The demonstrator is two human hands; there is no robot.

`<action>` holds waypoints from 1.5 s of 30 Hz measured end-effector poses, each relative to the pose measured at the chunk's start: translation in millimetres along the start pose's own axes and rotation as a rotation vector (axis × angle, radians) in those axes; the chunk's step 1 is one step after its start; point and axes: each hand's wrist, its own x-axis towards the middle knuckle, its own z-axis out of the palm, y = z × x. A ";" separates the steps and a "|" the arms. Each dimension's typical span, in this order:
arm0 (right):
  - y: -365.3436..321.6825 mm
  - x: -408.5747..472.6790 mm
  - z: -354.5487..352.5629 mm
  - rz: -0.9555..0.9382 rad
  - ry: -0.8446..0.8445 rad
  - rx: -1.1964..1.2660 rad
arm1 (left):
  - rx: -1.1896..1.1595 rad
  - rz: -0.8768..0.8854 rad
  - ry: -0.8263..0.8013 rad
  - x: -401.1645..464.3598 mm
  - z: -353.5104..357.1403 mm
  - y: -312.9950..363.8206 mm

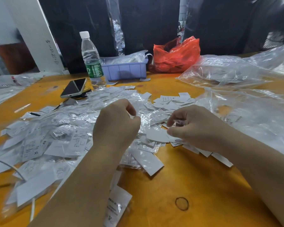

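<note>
Orange table (179, 185) — labels (59, 141), bottle (93, 63), phone (74, 87), tray (126, 69)

Both bare forearms reach in from the near edge, angling toward each other; left hand (116, 125) shows its back, fingers curled under, grip hidden; right hand (195, 126) sits near its right, fingers bent, thumb pinching a label (156, 135).

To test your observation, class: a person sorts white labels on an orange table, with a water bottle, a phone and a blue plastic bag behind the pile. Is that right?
Not quite: the head view shows a red plastic bag, not blue. The rest stands: left hand and right hand at white labels on the orange table, water bottle and phone behind.
</note>
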 end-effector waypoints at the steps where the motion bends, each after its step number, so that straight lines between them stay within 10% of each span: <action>1: -0.3 -0.2 1.1 0.007 -0.022 -0.008 | -0.007 -0.001 -0.050 -0.5 0.8 1.0; 12: -4.5 -2.8 13.5 -0.019 -0.116 -0.221 | -0.117 -0.090 -0.279 -5.9 1.2 10.2; 24: -3.5 10.1 -0.7 0.224 -0.090 0.803 | -0.457 -0.089 -0.337 -3.9 3.0 13.5; 36: -11.0 4.4 -7.5 0.356 -0.361 1.378 | -0.499 0.001 -0.181 -8.4 1.0 14.3; 45: -6.2 4.3 -3.9 0.269 -0.657 1.411 | -0.481 0.084 -0.387 -14.7 0.2 26.0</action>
